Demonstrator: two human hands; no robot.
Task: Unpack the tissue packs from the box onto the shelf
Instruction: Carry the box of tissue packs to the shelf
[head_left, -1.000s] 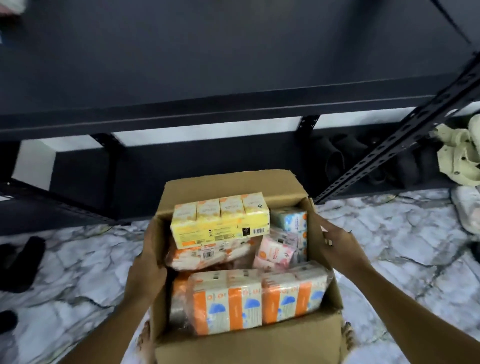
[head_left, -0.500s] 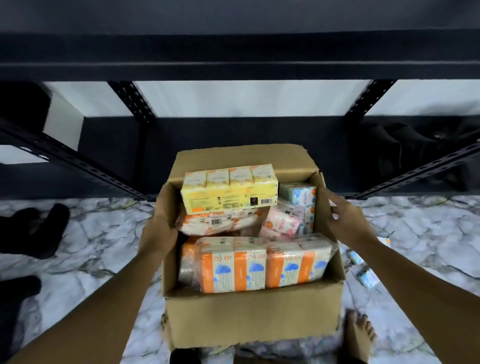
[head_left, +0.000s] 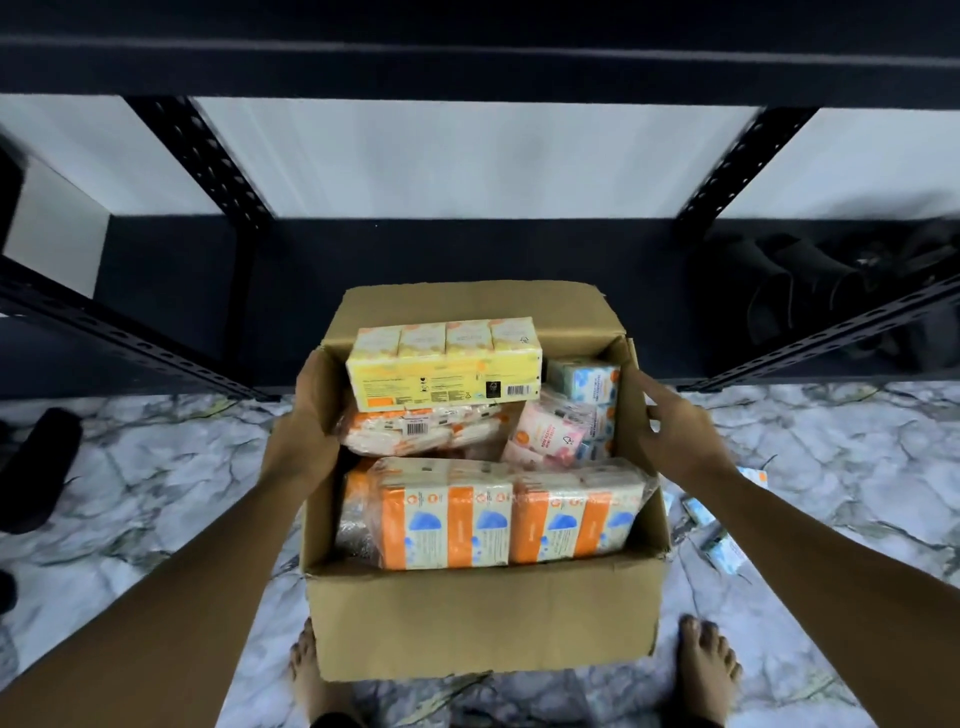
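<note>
Nearest us, our bare feet (head_left: 707, 660) stand on the marble floor (head_left: 130, 493) either side of the box (head_left: 483, 618), which we hold up between them. Our left hand (head_left: 306, 431) grips the left wall, fingers curled over its rim; our right hand (head_left: 675, 436) lies against the right wall with fingers fairly straight, pressing rather than hooking.

The packs fill the box to the top. At the near side lies the orange pack (head_left: 498, 514), film-wrapped, so likely slick and soft under the fingers; we would take it by its short ends, not the loose film. Behind it a flatter wrapped pack (head_left: 421, 428) carries the yellow pack (head_left: 447, 366), whose squarer, card-like faces look stiff and easy to pinch across. The pink pack (head_left: 550, 436) and blue pack (head_left: 587, 384) are wedged at the right. All seem light, crushable, not fragile. The full box itself probably sags, so support belongs low.

Beyond, the shelf (head_left: 467, 249) sits dark and low, with shoes (head_left: 810, 291) to its right.
</note>
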